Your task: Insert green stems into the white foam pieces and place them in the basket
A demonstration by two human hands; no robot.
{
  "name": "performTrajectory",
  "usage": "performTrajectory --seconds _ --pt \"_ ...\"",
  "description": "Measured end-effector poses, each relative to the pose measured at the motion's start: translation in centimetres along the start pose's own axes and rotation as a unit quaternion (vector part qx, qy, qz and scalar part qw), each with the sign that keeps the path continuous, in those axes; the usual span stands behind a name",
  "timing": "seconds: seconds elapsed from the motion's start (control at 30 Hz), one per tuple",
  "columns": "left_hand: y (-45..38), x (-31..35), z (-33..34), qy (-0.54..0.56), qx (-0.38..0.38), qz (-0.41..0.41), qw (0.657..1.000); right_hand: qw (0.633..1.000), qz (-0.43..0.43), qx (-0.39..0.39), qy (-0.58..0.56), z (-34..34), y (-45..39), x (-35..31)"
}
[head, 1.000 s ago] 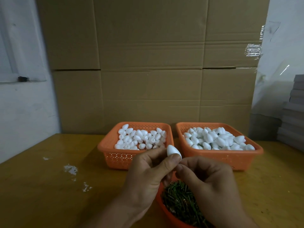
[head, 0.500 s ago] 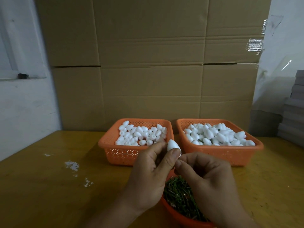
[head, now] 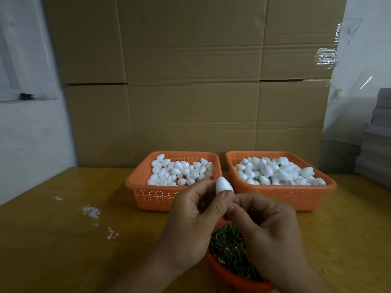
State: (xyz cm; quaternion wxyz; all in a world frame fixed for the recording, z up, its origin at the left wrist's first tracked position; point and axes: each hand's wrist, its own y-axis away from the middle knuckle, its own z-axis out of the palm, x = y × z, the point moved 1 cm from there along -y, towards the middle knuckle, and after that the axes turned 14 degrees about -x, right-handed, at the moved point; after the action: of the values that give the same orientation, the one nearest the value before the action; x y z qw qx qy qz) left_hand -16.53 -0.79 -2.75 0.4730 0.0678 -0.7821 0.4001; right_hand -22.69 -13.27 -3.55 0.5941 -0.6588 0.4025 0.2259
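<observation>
The left hand (head: 190,225) pinches a white egg-shaped foam piece (head: 223,185) between thumb and fingers; the right hand (head: 266,231) meets it with curled fingertips, and whether they hold a stem cannot be told. Both hands cover much of the orange bowl of green stems (head: 227,250) at 6 o'clock. At 12 o'clock, the left orange plastic basket (head: 148,193) and right orange plastic basket (head: 296,195) hold foam pieces, before a brown cardboard wall (head: 194,81).
</observation>
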Motion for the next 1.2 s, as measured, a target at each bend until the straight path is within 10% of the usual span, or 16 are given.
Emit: performTrajectory --seconds 0.47,1.2 --pt "0.5 -1.9 0.3 -0.048 0.002 -0.068 0.996 0.972 0.132 0.12 0.153 -5.5 -3.7 3.0" --pt "0.6 -3.2 0.6 -0.115 -0.032 -0.093 0.988 0.768 0.42 0.159 0.456 -14.8 -11.8 8.5"
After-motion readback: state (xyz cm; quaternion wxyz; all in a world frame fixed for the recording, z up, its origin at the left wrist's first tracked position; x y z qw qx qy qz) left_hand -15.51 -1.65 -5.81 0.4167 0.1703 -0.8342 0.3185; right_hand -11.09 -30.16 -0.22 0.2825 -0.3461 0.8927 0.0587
